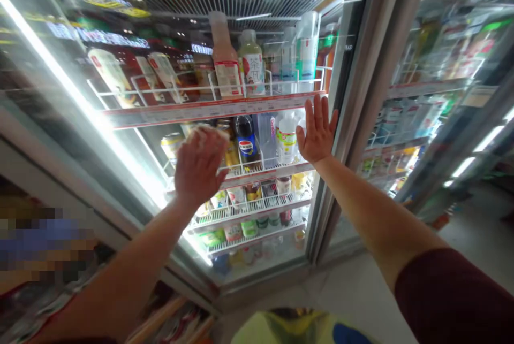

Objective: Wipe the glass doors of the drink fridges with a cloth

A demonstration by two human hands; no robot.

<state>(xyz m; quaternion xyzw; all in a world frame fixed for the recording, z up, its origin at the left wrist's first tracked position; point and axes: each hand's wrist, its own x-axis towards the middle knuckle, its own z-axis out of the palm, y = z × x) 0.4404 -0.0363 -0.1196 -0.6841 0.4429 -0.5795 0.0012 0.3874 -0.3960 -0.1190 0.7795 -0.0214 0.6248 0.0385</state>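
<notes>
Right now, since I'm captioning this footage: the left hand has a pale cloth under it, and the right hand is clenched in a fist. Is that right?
Not quite: the right hand is open, not clenched, as the head view shows. The left hand does have the pale cloth.

A smooth, glossy finish is shown by the glass door [176, 44], which is held in a dull-sheened metal frame [371, 60]. The wad [211, 132] is seen rumpled and matt, cloth or paper being blurred past telling. Shelves [180, 0] are formed of white wire, bottles [246, 143] of shiny plastic; the sleeve [453, 290] is made of matt cloth.
</notes>
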